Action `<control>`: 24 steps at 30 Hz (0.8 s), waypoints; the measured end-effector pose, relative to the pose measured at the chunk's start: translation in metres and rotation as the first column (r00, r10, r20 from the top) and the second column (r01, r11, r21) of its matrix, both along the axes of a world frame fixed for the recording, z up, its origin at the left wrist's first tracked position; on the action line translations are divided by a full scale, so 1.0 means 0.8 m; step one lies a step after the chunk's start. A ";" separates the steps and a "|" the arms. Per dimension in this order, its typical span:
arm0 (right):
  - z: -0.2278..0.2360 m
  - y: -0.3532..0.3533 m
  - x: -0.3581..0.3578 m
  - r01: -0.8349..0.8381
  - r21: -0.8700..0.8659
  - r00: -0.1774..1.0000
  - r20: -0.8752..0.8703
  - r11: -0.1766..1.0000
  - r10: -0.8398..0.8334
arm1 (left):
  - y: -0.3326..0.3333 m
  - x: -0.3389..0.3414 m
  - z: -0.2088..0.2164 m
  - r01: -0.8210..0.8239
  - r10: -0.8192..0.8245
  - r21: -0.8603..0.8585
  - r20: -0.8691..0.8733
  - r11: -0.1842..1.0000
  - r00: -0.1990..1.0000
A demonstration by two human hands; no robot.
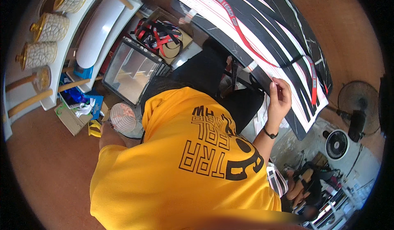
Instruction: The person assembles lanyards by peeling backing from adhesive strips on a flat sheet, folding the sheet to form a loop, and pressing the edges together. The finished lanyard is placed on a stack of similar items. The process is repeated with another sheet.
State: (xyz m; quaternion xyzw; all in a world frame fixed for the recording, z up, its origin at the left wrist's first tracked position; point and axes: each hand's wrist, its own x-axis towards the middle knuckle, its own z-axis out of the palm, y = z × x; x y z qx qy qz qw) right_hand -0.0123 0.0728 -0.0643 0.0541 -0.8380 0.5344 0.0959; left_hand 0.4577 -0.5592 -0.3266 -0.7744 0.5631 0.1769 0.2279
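At the near edge of a dark marbled tabletop (319, 51), my right hand (280, 98) is raised, a dark band round its wrist. Its thumb and fingertips close at the margin of long black-and-white strips (266, 31) that cover the table. A red printed lanyard (243, 35) lies in a curve across them, its end hanging toward the right corner. My left hand (107, 127) is down at my left side, close to a yellow object (95, 128) and a round pink-and-white woven item (123, 117). Its fingers are hidden.
A glass-topped case (130, 72) and a box of red and black straps (161, 37) stand beside my legs. White shelves with patterned jars (52, 27) are at left. Fans (337, 144) stand at right; a person (305, 185) sits behind them.
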 end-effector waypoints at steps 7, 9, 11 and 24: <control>-0.004 0.003 0.001 -0.006 -0.029 1.000 -0.013 1.000 0.006 | 0.003 -0.086 0.040 0.276 -0.173 0.146 -0.487 0.950 0.856; -0.005 0.004 0.001 0.006 -0.073 1.000 -0.009 0.997 -0.007 | 0.035 -0.177 0.072 0.371 -0.128 0.227 -0.677 0.901 0.725; -0.006 0.003 0.000 0.015 -0.065 1.000 0.002 0.998 -0.015 | 0.080 -0.292 0.124 0.525 -0.153 0.317 -0.727 0.790 0.670; -0.011 0.039 0.028 0.125 -0.009 0.992 0.023 0.992 -0.125 | 0.297 -0.537 0.306 0.791 -0.605 0.422 -0.792 -0.443 0.084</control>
